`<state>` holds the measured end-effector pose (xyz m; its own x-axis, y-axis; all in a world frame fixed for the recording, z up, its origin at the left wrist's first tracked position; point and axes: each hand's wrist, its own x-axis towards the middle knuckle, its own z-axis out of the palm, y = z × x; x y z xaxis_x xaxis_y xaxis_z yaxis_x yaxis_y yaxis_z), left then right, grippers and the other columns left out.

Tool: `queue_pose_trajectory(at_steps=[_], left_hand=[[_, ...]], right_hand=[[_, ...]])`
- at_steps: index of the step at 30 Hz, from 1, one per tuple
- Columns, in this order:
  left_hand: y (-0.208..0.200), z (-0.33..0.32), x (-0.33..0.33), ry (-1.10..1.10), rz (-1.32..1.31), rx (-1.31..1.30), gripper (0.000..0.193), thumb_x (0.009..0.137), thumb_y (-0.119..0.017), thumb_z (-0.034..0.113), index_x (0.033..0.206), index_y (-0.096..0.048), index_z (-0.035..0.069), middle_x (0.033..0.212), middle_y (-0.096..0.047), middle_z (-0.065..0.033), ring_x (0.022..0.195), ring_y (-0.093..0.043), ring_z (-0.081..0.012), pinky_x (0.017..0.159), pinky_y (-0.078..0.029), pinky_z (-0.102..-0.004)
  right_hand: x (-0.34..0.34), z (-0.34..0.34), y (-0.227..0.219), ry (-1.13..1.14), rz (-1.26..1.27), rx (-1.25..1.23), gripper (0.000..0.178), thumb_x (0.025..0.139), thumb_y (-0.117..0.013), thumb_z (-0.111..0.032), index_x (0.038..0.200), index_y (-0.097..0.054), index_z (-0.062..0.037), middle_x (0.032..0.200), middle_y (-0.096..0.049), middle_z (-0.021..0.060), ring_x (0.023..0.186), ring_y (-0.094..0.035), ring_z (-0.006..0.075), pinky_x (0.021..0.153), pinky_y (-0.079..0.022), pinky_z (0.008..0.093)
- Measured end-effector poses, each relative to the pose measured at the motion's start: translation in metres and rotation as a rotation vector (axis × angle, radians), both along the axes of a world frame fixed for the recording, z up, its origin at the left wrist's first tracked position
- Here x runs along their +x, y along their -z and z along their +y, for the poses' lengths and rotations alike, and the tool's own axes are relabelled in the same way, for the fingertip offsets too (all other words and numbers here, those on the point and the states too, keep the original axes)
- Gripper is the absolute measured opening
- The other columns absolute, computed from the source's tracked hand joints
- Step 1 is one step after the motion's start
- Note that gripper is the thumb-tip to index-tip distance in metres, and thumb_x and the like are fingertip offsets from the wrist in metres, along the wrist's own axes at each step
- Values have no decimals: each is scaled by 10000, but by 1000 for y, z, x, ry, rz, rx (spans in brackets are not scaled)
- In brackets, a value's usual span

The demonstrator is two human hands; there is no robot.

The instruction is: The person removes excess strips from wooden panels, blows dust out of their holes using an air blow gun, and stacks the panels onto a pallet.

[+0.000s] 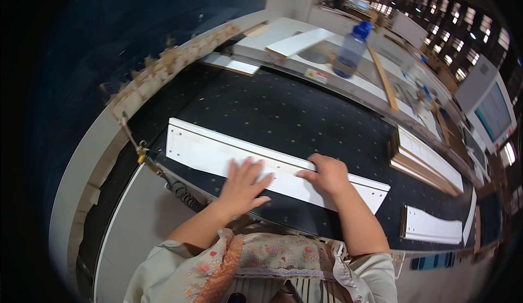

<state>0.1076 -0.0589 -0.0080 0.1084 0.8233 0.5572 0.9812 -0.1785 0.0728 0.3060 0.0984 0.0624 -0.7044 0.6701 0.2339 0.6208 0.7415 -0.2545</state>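
Observation:
A long white panel [218,151] lies aslant across the black table in front of me. It has a groove along its far edge and small drilled holes near both ends. My left hand [243,187] rests on its near part, fingers spread and flat. Right of the panel's middle, my right hand [327,175] holds its far edge, with the thumb on the white face and the fingers curled at the edge. The fingertips of that hand are partly hidden.
The black table [245,104] is dotted with small holes. At right lie stacked white panels [427,158] and a shorter curved white panel [433,225]. Beyond stand a blue-capped bottle [351,52] and a monitor [493,109]. A brush-edged machine opening [158,77] borders the left, near a coiled hose [185,195].

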Motion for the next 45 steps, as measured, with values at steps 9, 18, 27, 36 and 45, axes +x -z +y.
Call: queue_pose_trajectory(at_steps=[9,18,27,36,45], left_hand=[[36,-134,-183,-1034,-209,308,576,743,-663,181,1238,-432,1,1307,-390,-192,1251,-306,-367,1014,-247,-468],[42,-83,-221,-599,-474,227,392,857,-484,77,1238,-444,-5,1235,-481,-211,1205,-414,-345,1006,-310,-389],[-33,-29,-74,-233,-539,-331,365,816,-573,206,1133,-496,42,1018,-572,-174,935,-556,-349,797,-453,-407],[-31,6,-71,-453,-385,-575,280,911,-417,295,998,-456,32,826,-618,-185,761,-595,-374,655,-463,-469],[-31,3,-89,-513,-466,-539,286,909,-427,289,1011,-451,23,823,-610,-216,787,-579,-397,678,-443,-479]], right_hand=[[-3,70,-3,57,135,369,406,617,-714,-436,679,-550,-70,666,-550,63,679,-553,267,575,-437,376],[-58,71,-13,138,-178,262,336,696,-696,-254,919,-499,-96,867,-586,71,886,-566,277,775,-410,495],[-75,62,-5,328,-182,249,582,649,-755,-249,1146,-488,-107,1060,-548,65,1057,-483,277,947,-305,618],[-74,84,5,197,-78,223,553,598,-765,-210,1082,-520,-101,1016,-557,60,1022,-493,247,936,-301,448],[-72,94,4,161,-34,221,592,560,-789,-219,1083,-550,-77,967,-576,83,973,-510,260,897,-319,400]])
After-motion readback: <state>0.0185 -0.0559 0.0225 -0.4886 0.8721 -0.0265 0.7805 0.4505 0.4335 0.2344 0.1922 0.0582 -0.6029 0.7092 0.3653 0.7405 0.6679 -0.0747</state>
